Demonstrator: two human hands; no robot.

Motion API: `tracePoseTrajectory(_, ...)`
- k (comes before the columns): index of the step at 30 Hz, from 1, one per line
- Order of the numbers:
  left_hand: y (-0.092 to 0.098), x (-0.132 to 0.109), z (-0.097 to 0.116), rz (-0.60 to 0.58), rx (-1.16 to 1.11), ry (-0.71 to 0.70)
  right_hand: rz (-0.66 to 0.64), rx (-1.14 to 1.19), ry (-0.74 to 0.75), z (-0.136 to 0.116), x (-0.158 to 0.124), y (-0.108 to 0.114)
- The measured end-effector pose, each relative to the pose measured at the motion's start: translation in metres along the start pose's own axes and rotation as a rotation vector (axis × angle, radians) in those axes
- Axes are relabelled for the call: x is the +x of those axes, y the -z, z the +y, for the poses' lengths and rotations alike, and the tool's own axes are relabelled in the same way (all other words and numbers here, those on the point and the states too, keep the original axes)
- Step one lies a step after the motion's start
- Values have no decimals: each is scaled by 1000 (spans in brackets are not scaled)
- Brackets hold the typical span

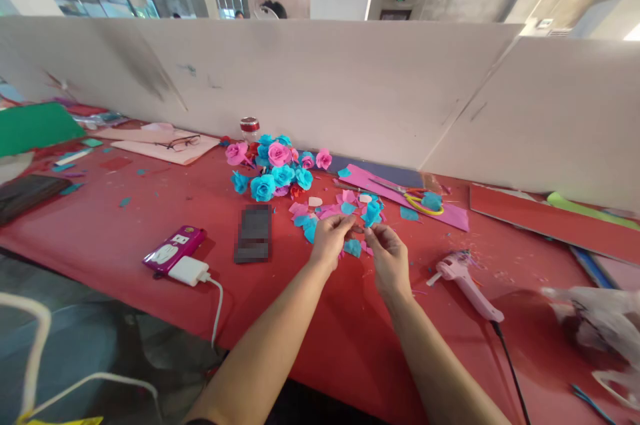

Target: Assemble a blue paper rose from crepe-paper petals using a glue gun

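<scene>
At the middle of the red table, my right hand [393, 257] pinches the base of a small blue paper flower [371, 214], which points up from the fingertips. My left hand [332, 238] is closed at the fingertips just left of it; what it pinches, if anything, is too small to make out. Loose pink and blue paper petals [353, 248] lie around and under both hands. Behind them stands a bunch of finished blue and pink paper roses [283, 176]. A pink glue gun [470, 285] lies to the right of my right hand.
Scissors with yellow handles [424, 204] rest on a pink paper strip [455, 217]. A dark phone [253, 233] and a purple power bank [175, 250] with a white charger [189, 270] lie left. A white partition [310, 78] closes the back. Plastic bag [600, 325] at right.
</scene>
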State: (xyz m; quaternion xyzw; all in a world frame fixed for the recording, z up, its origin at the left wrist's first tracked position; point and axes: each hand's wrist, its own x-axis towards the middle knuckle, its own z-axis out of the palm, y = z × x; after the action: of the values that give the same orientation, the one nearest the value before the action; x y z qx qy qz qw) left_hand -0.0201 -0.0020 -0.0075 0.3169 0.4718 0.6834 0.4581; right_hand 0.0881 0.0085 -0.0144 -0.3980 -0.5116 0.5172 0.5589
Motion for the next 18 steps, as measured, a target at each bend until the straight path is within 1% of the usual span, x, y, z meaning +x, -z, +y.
tracePoseTrajectory(4, 2, 2, -2, 36, -60, 47, 63, 52, 3, 0, 2, 1)
tracePoseTrajectory(6, 2, 2, -2, 50, -71, 59, 72, 67, 1, -1, 2, 0)
tracePoseTrajectory(10, 1, 2, 0, 53, -37, 48, 60, 67, 3, 1, 1, 0)
tracePoseTrajectory(15, 3, 2, -3, 141, 15, 44, 28, 56, 7, 1, 0, 0)
tracePoseTrajectory(18, 3, 2, -6, 159, 71, 28, 33, 66, -8, 0, 0, -2)
